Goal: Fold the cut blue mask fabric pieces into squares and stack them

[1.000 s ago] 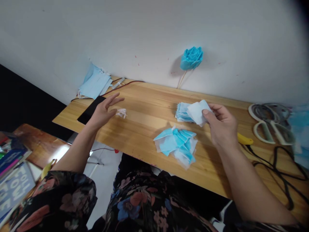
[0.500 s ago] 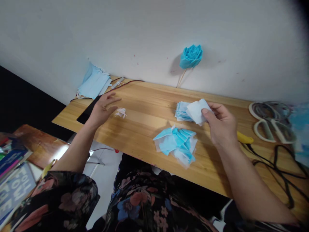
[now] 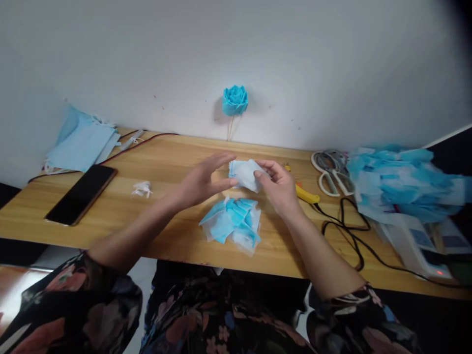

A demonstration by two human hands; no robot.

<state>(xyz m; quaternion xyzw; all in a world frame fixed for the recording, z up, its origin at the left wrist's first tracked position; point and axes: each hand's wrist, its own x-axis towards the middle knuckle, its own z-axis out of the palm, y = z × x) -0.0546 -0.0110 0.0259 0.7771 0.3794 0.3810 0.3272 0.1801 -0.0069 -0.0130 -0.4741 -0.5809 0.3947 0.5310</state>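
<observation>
My right hand (image 3: 279,188) pinches a white piece of mask fabric (image 3: 249,175) between thumb and fingers. Partly under that piece, a stack of cut mask pieces (image 3: 232,168) shows its pale blue left edge. My left hand (image 3: 206,181) reaches in from the left with thumb and fingers apart, its tips beside the stack's left end; whether they touch it I cannot tell. Just in front of both hands lies a loose heap of blue and white mask pieces (image 3: 233,221) on the wooden table (image 3: 177,241).
A blue fabric flower (image 3: 235,100) on sticks leans at the wall. Left are folded masks (image 3: 81,140), a phone (image 3: 81,194) and white scraps (image 3: 142,189). Right are scissors (image 3: 331,182), a yellow-handled tool (image 3: 307,194), a black cable (image 3: 346,227) and a big blue fabric pile (image 3: 401,179).
My left hand has moved right, from near the white scraps to the stack. My right hand still holds the white piece, now by the stack. The view has swung right.
</observation>
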